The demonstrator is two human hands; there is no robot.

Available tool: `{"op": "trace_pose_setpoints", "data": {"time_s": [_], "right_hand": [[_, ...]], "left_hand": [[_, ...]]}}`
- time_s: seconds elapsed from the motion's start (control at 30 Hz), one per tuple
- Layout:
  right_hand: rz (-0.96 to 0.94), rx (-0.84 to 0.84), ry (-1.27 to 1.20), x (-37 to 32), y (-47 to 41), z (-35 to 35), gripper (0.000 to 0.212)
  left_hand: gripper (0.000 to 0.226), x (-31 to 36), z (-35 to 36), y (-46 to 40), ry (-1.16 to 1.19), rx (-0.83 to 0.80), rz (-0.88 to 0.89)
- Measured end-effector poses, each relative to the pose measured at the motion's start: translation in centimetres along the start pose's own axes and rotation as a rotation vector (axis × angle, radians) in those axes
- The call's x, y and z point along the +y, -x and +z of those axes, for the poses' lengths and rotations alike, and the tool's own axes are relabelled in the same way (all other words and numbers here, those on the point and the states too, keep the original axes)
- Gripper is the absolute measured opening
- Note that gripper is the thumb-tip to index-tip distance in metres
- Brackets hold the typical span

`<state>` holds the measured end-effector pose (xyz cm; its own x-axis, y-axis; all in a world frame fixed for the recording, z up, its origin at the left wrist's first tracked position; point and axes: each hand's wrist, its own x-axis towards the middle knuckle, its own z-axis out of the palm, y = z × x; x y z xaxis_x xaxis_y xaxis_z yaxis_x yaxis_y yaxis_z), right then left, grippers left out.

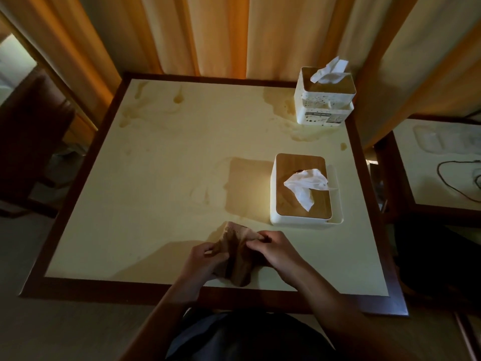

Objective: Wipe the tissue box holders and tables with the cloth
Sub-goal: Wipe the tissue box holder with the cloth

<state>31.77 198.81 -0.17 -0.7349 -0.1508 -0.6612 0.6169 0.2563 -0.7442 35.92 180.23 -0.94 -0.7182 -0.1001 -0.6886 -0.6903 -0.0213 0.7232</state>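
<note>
The cream counter [161, 157] with a dark wooden border fills the view, its top marked by brownish stains near the far edge. Toward its right side stands a white tissue box holder [302, 190] with a wooden lid and a tissue poking out; a second holder [324, 96] sits at the far right corner. At the near edge, the left hand [200, 260] and right hand [277, 250] both clutch a crumpled brown cloth [238, 256] between them.

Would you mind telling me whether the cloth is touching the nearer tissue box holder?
Apart. The head view shows bare table between the cloth, held in both hands, and the nearer tissue box holder.
</note>
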Motion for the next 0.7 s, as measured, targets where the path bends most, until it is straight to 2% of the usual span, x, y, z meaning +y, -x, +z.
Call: {"op": "trace_pose_setpoints", "data": {"time_s": [0.13,0.17,0.2,0.3,0.37,0.43,0.53,0.6,0.7], "right_hand": [[-0.096,0.051,-0.015,-1.5,-0.3,0.2,0.01],[-0.132,0.084,-0.006,-1.7,-0.4,0.5,0.012],[-0.178,0.136,0.076,-1.8,-0.8,0.9,0.016],[-0.39,0.348,0.611,-1.1,-1.1,3.0,0.035],[-0.596,0.437,0.78,-0.7,-1.4,4.5,0.042],[-0.7,0.416,0.833,-0.9,-3.0,6.7,0.045],[-0.664,0.264,1.15,-1.2,-6.5,9.6,0.061],[-0.641,0.225,1.268,-1.1,-9.2,9.7,0.066],[-0.543,0.433,1.162,-3.6,-13.4,7.8,0.061]], "left_hand": [[0.02,0.7,-1.5,-0.2,0.332,0.035,0.13],[0.02,1.0,-1.9,-0.4,0.335,0.043,0.162],[0.021,1.5,-2.3,-0.8,0.254,0.064,0.191],[0.034,2.4,-3.6,-2.8,-0.252,0.193,0.29],[0.039,2.9,-4.4,-3.6,-0.479,0.306,0.355],[0.035,3.4,-5.7,-3.6,-0.524,0.406,0.373],[0.028,3.6,-7.8,-3.7,-0.533,0.484,0.37],[0.026,3.0,-9.6,-4.0,-0.562,0.505,0.37],[0.024,2.1,-11.7,-4.0,-0.581,0.508,0.346]]}}
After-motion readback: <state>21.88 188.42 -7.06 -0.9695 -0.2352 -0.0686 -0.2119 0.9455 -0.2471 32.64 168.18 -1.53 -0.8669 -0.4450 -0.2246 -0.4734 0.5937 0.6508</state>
